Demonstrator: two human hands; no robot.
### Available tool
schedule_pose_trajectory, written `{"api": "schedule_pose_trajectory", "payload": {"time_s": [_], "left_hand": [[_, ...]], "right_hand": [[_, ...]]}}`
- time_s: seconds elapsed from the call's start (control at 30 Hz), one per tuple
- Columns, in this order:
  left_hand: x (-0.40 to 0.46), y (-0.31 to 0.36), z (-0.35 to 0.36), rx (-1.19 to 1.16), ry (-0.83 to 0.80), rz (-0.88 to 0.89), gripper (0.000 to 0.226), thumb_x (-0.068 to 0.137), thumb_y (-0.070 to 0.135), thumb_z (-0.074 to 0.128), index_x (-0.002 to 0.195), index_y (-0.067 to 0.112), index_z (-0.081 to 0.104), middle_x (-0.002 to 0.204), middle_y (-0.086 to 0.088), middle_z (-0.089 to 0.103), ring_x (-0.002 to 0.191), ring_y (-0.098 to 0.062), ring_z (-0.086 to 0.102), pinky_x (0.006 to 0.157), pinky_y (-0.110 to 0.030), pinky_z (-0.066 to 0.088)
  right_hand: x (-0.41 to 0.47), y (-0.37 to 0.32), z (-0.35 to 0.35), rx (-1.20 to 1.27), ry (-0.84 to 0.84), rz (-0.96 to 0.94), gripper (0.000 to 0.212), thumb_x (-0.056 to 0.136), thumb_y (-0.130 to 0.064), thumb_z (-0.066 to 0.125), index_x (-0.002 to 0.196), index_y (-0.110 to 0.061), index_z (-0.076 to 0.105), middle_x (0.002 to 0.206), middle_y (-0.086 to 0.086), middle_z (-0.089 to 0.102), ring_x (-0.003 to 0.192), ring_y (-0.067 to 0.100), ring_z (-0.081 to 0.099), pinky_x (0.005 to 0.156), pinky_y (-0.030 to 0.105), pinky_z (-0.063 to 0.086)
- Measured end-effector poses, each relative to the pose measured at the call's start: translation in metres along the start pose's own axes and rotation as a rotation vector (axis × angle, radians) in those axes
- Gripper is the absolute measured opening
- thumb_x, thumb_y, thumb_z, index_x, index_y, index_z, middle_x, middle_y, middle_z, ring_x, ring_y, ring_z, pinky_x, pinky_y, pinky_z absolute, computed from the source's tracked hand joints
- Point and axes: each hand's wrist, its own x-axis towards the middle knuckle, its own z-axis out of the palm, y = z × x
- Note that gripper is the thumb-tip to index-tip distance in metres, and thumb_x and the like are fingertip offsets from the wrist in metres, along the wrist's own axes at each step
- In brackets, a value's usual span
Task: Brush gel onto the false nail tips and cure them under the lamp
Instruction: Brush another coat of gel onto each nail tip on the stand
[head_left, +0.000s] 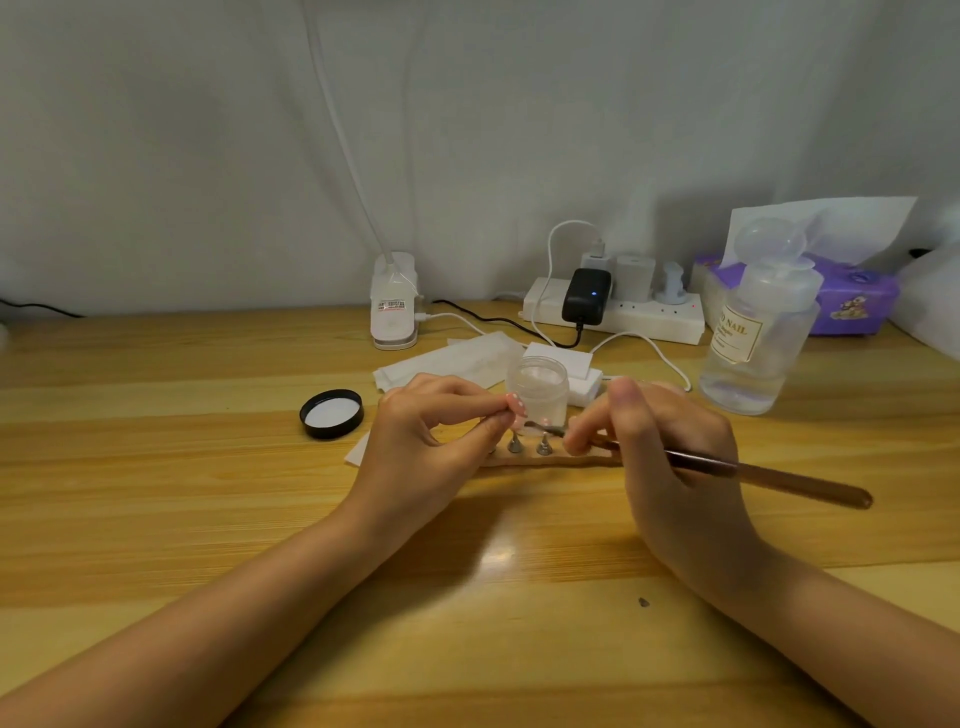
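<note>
My left hand (436, 431) pinches a pink false nail tip (517, 404) with white dots between thumb and forefinger. My right hand (670, 441) grips a brown-handled brush (769, 480), its tip (540, 427) just right of the nail tip. Below them a wooden holder strip (545, 460) carries small metal cone stands (530, 446). An open frosted gel jar (538, 391) stands just behind the hands, and its black lid (331, 414) lies to the left. A white clip lamp (394, 301) stands at the back of the wooden table (208, 467).
A clear pump bottle (756, 343) labelled NAIL stands at the right. Behind it are a purple tissue box (852, 301) and a white power strip (613, 312) with chargers and cables. White paper wipes (447, 361) lie behind the hands.
</note>
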Motion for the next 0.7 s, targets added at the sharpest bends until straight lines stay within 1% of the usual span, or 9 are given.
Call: {"api": "schedule_pose_trajectory", "payload": {"time_s": [0.07,0.13,0.17,0.23,0.33,0.4,0.5,0.57,0.7], "left_hand": [[-0.0003,0.0003,-0.0002,0.007,0.000,0.007,0.016,0.075,0.024,0.065,0.090,0.029,0.069,0.078,0.017,0.065,0.081,-0.003,0.055,0.074,-0.021,0.041],[-0.0009,0.0003,-0.0005,0.011,0.004,0.013,0.015,0.075,0.023,0.066,0.089,0.029,0.068,0.078,0.016,0.065,0.081,-0.003,0.055,0.074,-0.021,0.041],[-0.0009,0.0004,-0.0005,0.011,0.005,0.013,0.016,0.075,0.024,0.065,0.091,0.027,0.069,0.078,0.015,0.065,0.080,-0.004,0.055,0.074,-0.022,0.041],[-0.0007,0.0009,-0.0006,0.009,0.001,0.007,0.019,0.075,0.025,0.065,0.093,0.025,0.069,0.079,0.013,0.066,0.081,-0.005,0.056,0.074,-0.022,0.041],[-0.0008,0.0013,-0.0006,0.004,-0.003,-0.003,0.018,0.076,0.017,0.069,0.091,0.027,0.069,0.079,0.013,0.067,0.081,-0.005,0.055,0.075,-0.024,0.042],[-0.0010,0.0015,-0.0009,0.005,-0.001,0.001,0.020,0.076,0.013,0.070,0.090,0.028,0.069,0.078,0.013,0.067,0.081,-0.005,0.055,0.075,-0.025,0.042],[-0.0010,0.0018,-0.0007,0.011,-0.006,-0.003,0.020,0.076,0.011,0.071,0.091,0.024,0.070,0.078,0.013,0.066,0.081,-0.005,0.055,0.075,-0.025,0.042],[-0.0010,0.0020,-0.0008,0.008,-0.006,-0.009,0.020,0.076,0.011,0.071,0.093,0.022,0.070,0.078,0.011,0.067,0.080,-0.005,0.055,0.075,-0.026,0.042],[-0.0007,0.0025,-0.0002,0.004,-0.002,-0.002,0.020,0.076,0.014,0.070,0.093,0.024,0.070,0.078,0.011,0.067,0.081,-0.006,0.056,0.075,-0.025,0.042]], "right_hand": [[0.0015,0.0009,0.0017,-0.042,-0.038,-0.041,0.036,0.092,-0.024,0.037,0.070,-0.019,0.065,0.067,-0.011,0.062,0.069,0.001,0.059,0.072,0.036,0.044],[0.0021,0.0030,0.0042,-0.088,-0.075,-0.080,0.034,0.092,-0.024,0.040,0.073,-0.016,0.067,0.072,-0.015,0.061,0.072,0.000,0.058,0.073,0.037,0.044],[0.0019,0.0042,0.0045,-0.098,-0.082,-0.091,0.034,0.092,-0.024,0.040,0.072,-0.016,0.067,0.072,-0.017,0.060,0.072,0.000,0.058,0.073,0.038,0.044],[0.0015,0.0069,0.0024,-0.094,-0.054,-0.100,0.037,0.093,-0.023,0.040,0.066,-0.017,0.065,0.066,-0.014,0.061,0.067,0.002,0.058,0.072,0.039,0.043],[0.0021,0.0083,-0.0008,-0.088,0.007,-0.100,0.042,0.094,-0.023,0.036,0.062,-0.017,0.063,0.062,-0.011,0.060,0.064,0.002,0.056,0.071,0.035,0.041],[0.0030,0.0077,0.0004,-0.105,-0.014,-0.117,0.039,0.093,-0.023,0.037,0.067,-0.016,0.065,0.067,-0.013,0.059,0.067,0.001,0.055,0.072,0.033,0.041],[0.0040,0.0076,0.0038,-0.139,-0.080,-0.152,0.035,0.093,-0.024,0.040,0.074,-0.015,0.068,0.074,-0.019,0.057,0.070,0.005,0.057,0.070,0.037,0.043],[0.0037,0.0081,0.0034,-0.117,-0.071,-0.140,0.038,0.093,-0.026,0.039,0.070,-0.014,0.067,0.071,-0.019,0.057,0.067,0.005,0.057,0.067,0.039,0.043],[0.0024,0.0092,-0.0018,-0.057,0.013,-0.071,0.045,0.094,-0.024,0.035,0.061,-0.014,0.064,0.060,-0.009,0.061,0.063,0.003,0.057,0.067,0.038,0.043]]}}
